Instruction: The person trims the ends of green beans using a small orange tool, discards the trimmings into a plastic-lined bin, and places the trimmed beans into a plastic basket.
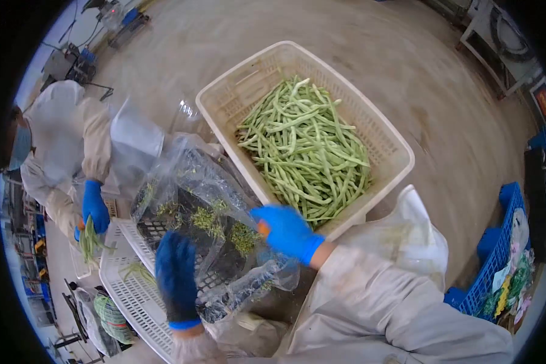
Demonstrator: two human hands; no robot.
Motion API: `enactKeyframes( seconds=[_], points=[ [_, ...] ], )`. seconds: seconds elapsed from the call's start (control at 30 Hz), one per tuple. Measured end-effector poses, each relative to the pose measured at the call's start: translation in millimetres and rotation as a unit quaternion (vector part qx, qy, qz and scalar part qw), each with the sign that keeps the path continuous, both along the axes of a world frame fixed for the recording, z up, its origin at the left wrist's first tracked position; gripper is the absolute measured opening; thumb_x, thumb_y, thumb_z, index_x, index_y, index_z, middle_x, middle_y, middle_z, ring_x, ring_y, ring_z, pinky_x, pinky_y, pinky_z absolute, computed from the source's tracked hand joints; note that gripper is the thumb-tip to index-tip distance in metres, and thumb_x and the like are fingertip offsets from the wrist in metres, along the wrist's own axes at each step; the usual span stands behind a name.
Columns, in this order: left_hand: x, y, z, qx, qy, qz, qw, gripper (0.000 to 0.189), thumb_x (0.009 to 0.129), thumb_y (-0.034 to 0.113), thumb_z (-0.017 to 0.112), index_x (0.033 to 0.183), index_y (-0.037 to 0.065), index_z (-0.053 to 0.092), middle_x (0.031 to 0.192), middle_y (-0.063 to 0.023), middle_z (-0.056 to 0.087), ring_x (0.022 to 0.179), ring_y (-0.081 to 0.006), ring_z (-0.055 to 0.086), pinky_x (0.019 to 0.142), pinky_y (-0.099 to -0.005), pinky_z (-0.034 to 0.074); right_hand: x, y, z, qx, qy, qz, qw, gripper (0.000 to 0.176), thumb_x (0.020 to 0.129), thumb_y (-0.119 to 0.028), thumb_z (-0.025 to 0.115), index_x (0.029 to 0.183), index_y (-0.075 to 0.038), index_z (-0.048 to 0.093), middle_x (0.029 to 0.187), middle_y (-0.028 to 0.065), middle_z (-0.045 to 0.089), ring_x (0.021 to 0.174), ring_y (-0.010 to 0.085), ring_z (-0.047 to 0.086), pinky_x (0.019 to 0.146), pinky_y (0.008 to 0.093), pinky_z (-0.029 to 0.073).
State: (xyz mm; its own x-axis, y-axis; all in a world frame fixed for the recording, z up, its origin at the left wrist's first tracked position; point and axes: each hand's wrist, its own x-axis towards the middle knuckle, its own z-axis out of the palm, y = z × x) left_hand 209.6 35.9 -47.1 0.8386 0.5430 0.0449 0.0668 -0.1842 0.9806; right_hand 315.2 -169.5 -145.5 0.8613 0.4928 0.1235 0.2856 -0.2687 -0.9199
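Note:
My left hand [176, 276], in a dark-stained blue glove, is over the near edge of a plastic-lined crate [141, 246]. Its fingers stretch out, somewhat blurred, and nothing shows in them. My right hand [292, 235], also gloved in blue, is closed beside the bean crate's near wall. A small orange piece [263, 228] shows at its fingers; the rest of that thing is hidden. Green trimmings [207, 222] lie on the clear plastic sheet [206, 167]. Many long green beans [312, 142] fill the beige crate [376, 115].
On the left, a masked co-worker's blue-gloved hand [95, 206] holds several green beans [90, 246]. A white basket [118, 267] stands below. A white sack [406, 239] lies right of my knees, and a blue basket [497, 249] with colourful bits stands farther right.

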Motion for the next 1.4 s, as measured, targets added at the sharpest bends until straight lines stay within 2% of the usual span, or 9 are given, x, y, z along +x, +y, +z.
enactKeyframes(
  seconds=[0.03,0.3,0.57,0.63,0.9,0.97,1.3,1.37,1.4],
  points=[
    [-27.4,28.8,2.3,0.249,0.063,-0.045,0.965,0.043,0.081,-0.007,0.058,0.123,-0.005,0.046,0.121,-0.0168,0.051,0.110,-0.0240,0.053,0.092,-0.0316,0.048,24.3,-5.8,-2.5,-0.078,0.056,-0.038,0.995,0.025,0.075,-0.006,0.054,0.097,-0.010,0.066,0.091,0.0191,0.063,0.084,0.0381,0.058,0.075,0.0448,0.047],
    [-191.3,96.7,-12.4,-0.200,0.075,0.163,0.963,0.044,0.096,0.022,0.039,0.136,0.004,0.035,0.135,-0.0117,0.041,0.121,-0.0252,0.044,0.100,-0.0360,0.039,152.0,-8.9,-38.3,-0.361,-0.086,0.049,0.927,0.013,0.073,-0.015,0.057,0.081,-0.011,0.066,0.089,0.0145,0.065,0.081,0.0353,0.061,0.071,0.0449,0.048],
    [-193.7,93.1,-10.8,0.245,0.277,0.034,0.929,0.039,0.087,-0.003,0.054,0.124,-0.009,0.043,0.121,-0.0185,0.052,0.108,-0.0250,0.054,0.089,-0.0340,0.050,159.0,-97.3,-97.8,-0.471,-0.346,0.291,0.757,0.025,0.081,-0.012,0.053,0.101,-0.019,0.067,0.129,0.0052,0.051,0.130,0.0249,0.036,0.107,0.0482,0.027],
    [-206.0,105.3,-22.5,-0.031,0.191,0.180,0.965,0.041,0.087,-0.004,0.053,0.126,-0.008,0.041,0.122,-0.0192,0.051,0.109,-0.0274,0.053,0.093,-0.0370,0.048,165.8,-106.5,-86.0,-0.494,-0.341,0.345,0.721,0.029,0.076,-0.010,0.057,0.102,-0.020,0.067,0.135,0.0038,0.046,0.132,0.0248,0.032,0.106,0.0480,0.028],
    [-197.6,100.3,-7.2,0.198,0.296,0.065,0.932,0.042,0.087,-0.003,0.052,0.127,-0.008,0.040,0.122,-0.0212,0.050,0.110,-0.0290,0.053,0.096,-0.0390,0.046,170.2,-124.6,-83.1,-0.449,-0.291,0.331,0.777,0.036,0.072,-0.004,0.059,0.103,-0.019,0.068,0.133,0.0062,0.047,0.133,0.0261,0.030,0.107,0.0452,0.029],
    [-200.9,98.9,-9.6,-0.206,0.085,0.192,0.956,0.042,0.088,-0.002,0.053,0.127,-0.008,0.040,0.122,-0.0213,0.051,0.110,-0.0300,0.053,0.097,-0.0394,0.045,171.3,-130.1,-78.2,-0.424,-0.217,0.308,0.824,0.037,0.072,0.000,0.056,0.104,-0.016,0.068,0.132,0.0083,0.048,0.133,0.0279,0.030,0.107,0.0439,0.030],
    [-229.0,128.3,-32.9,-0.229,0.096,0.174,0.953,0.044,0.091,-0.001,0.048,0.132,-0.007,0.033,0.132,-0.0199,0.043,0.118,-0.0315,0.046,0.098,-0.0411,0.044,155.2,-132.3,-10.2,-0.294,0.017,0.159,0.942,0.034,0.072,0.000,0.049,0.100,-0.009,0.067,0.123,0.0172,0.055,0.117,0.0334,0.048,0.099,0.0393,0.037],
    [-268.1,151.7,-50.3,-0.197,0.097,0.201,0.955,0.044,0.091,0.019,0.049,0.131,0.001,0.041,0.129,-0.0106,0.048,0.116,-0.0242,0.048,0.098,-0.0378,0.039,151.9,-129.5,11.8,-0.239,0.081,0.196,0.948,0.030,0.075,-0.002,0.051,0.102,-0.007,0.065,0.115,0.0156,0.060,0.107,0.0265,0.056,0.094,0.0369,0.042],
    [-286.7,167.1,-63.8,0.231,0.260,0.081,0.934,0.042,0.086,0.011,0.056,0.125,-0.001,0.048,0.125,-0.0118,0.052,0.113,-0.0267,0.051,0.097,-0.0380,0.040,142.1,-124.1,28.1,-0.251,0.110,0.189,0.943,0.025,0.081,-0.005,0.052,0.102,-0.004,0.065,0.103,0.0124,0.065,0.097,0.0193,0.059,0.088,0.0339,0.046]
  ],
)
